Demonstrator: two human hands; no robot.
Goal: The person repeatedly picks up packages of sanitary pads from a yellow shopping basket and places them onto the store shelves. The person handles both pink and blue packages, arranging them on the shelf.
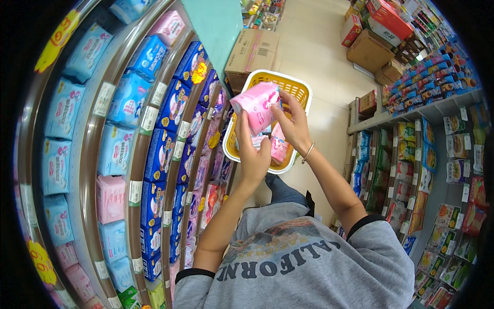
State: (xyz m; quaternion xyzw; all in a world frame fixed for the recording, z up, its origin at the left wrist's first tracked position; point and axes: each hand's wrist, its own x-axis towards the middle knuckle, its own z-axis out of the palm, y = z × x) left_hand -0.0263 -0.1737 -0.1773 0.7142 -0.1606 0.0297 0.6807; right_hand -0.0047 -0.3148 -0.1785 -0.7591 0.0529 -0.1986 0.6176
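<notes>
A pink soft pack of sanitary pads [257, 110] is held in both hands above a plastic basket. My left hand [252, 154] supports its near left side, fingers along the edge. On the right end, my right hand [292, 121] grips the pack with the thumb on its printed face; a bracelet circles that wrist. Beneath is the yellow basket with a white rim [307, 89], its slotted wall showing at the far side. Inside it lie smaller pink packs [278, 148], partly covered by the hands and the held pack.
Shelves on the left carry light blue packs [58, 166], dark blue packs [159, 154] and price tags. A cardboard box [252, 54] stands beyond the basket on the tiled floor [308, 50]. Snack racks [424, 83] and stacked cartons [370, 48] line the right side.
</notes>
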